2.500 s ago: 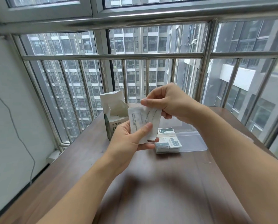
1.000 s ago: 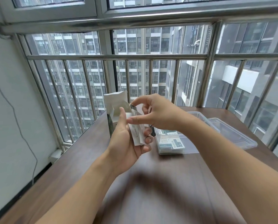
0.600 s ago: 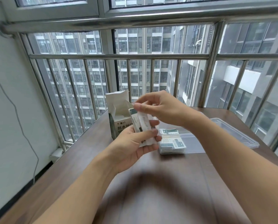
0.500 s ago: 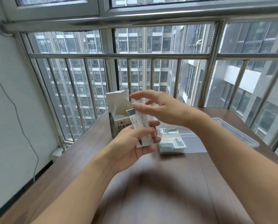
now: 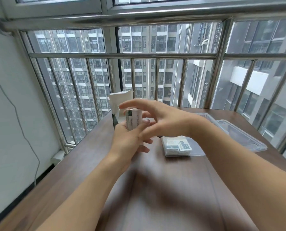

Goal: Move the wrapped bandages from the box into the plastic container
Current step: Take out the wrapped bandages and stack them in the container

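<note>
My left hand (image 5: 130,139) grips a small stack of white wrapped bandages (image 5: 133,120) upright above the table. My right hand (image 5: 157,120) hovers over and just right of that stack with its fingers spread and straight, holding nothing. Behind both hands stands the open bandage box (image 5: 120,104), its white flap up, mostly hidden. To the right lies the clear plastic container (image 5: 197,150), with several wrapped bandages (image 5: 177,145) stacked in its near left corner.
The container's clear lid (image 5: 244,135) lies behind it toward the right. The brown wooden table (image 5: 155,189) ends at a steel window railing (image 5: 122,55) at the back. A white wall with a hanging cable (image 5: 22,130) is on the left.
My right hand has let go of the bandages and spread its fingers above them. My left hand keeps the stack and has turned it more upright, shifting slightly left.
</note>
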